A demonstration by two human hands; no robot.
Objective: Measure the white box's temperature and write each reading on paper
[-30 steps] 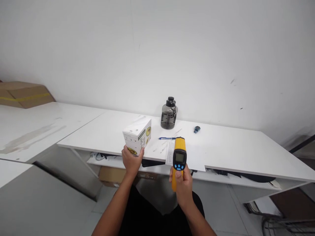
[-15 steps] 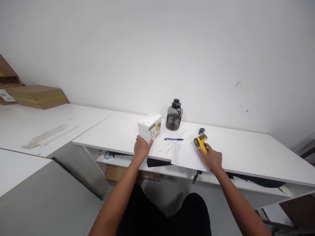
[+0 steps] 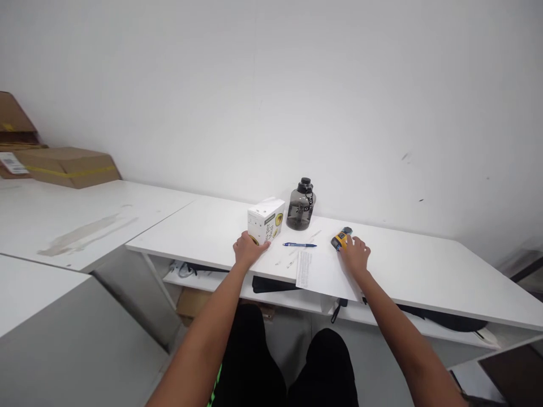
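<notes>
At the lower edge of a white carton (image 3: pixel 266 221) with avocado pictures, my left hand (image 3: pixel 249 249) is closed, its thumb reaching across the printed side. The carton stands upright near the desk's front edge. My right hand (image 3: pixel 355 255) has its fingers around a yellow and black infrared thermometer (image 3: pixel 339 240), which is low over the desk; its handle is mostly hidden by the hand. Between the hands lie a blue pen (image 3: pixel 300 245) and a printed sheet of paper (image 3: pixel 322 274), which reaches past the front edge.
A dark see-through jug (image 3: pixel 301 206) stands behind the pen, near the wall. Just beyond the thermometer sits a small dark teal item (image 3: pixel 348 230). Cardboard boxes (image 3: pixel 70 167) rest on the left desk (image 3: pixel 161 198). An under-desk shelf (image 3: pixel 292 299) holds dark flat things and cables.
My right hand has lowered and turned the thermometer, which now points less upright, nearer the teal item. The carton, still in my left hand, appears slightly further right as the view shifts.
</notes>
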